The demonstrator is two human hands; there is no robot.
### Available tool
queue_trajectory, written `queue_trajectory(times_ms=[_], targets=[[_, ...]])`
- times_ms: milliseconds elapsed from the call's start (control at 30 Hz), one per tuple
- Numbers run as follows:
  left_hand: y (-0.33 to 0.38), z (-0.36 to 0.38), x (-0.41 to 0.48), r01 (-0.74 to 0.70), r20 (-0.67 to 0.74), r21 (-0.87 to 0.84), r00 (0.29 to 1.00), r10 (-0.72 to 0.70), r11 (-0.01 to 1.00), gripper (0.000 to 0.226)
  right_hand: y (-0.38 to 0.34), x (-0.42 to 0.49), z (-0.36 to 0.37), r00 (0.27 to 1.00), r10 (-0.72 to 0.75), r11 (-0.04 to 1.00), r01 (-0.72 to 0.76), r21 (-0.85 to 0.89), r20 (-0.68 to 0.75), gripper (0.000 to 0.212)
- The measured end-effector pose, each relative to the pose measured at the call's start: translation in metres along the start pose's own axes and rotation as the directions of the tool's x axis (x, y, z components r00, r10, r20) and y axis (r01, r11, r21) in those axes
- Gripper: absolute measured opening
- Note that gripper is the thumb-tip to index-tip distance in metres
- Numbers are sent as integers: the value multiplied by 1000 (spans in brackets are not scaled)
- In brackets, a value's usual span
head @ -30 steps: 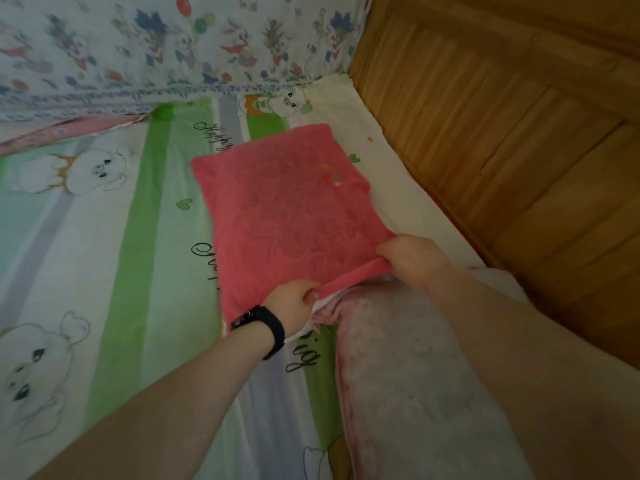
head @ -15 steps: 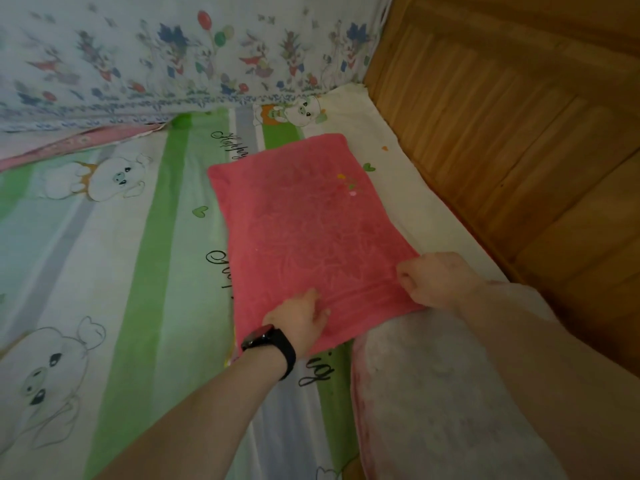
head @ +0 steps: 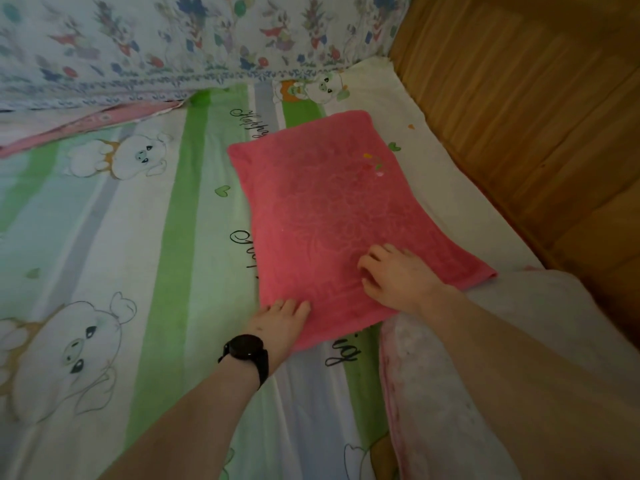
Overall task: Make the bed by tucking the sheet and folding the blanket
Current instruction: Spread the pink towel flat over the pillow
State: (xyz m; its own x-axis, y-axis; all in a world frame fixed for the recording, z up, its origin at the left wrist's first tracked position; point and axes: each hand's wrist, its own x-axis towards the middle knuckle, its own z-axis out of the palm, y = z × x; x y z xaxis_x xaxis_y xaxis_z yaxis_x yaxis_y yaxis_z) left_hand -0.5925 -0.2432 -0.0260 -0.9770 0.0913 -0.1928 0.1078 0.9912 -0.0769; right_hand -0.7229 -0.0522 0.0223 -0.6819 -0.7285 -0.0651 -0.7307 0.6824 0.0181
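The pink blanket (head: 329,209) lies folded flat on the striped sheet (head: 156,237), the left hand (head: 277,317) pressing its near corner with straight fingers and the right hand (head: 398,277) resting on it loosely bent, gripping nothing, so folding looks nearly done (sheet tucking is not visible).

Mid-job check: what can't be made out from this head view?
Head view only:
Pink cloth: near edge partly covered by left hand and right hand.
Whitish bundle: cut off by the bottom edge, partly behind the right forearm.
Sheet: tuck beside the wooden panel, lost in the dim gap.
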Motion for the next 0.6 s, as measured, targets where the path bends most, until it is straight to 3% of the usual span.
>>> queue_trajectory(times_ms=[67, 133, 267, 433, 600], targets=[[-3, 3, -3, 25, -58, -15, 998, -26, 1000, 79, -3, -3, -3, 999, 5, 1000, -5, -10, 39, 37], [2, 7, -7, 39, -6, -20, 999, -39, 999, 85, -8, -4, -7, 996, 14, 1000, -12, -24, 88, 39], [24, 4, 6, 52, -47, 6, 998, -52, 999, 86, -14, -3, -12, 989, 41, 998, -34, -50, 145, 41], [41, -3, 16, 123, -10, 35, 992, -123, 992, 65, -20, -4, -11, 977, 75, 996, -65, -56, 201, 44], [25, -9, 7, 49, 11, -86, 999, -48, 995, 59, -19, -7, -10, 977, 94, 996, -93, -13, 190, 43]])
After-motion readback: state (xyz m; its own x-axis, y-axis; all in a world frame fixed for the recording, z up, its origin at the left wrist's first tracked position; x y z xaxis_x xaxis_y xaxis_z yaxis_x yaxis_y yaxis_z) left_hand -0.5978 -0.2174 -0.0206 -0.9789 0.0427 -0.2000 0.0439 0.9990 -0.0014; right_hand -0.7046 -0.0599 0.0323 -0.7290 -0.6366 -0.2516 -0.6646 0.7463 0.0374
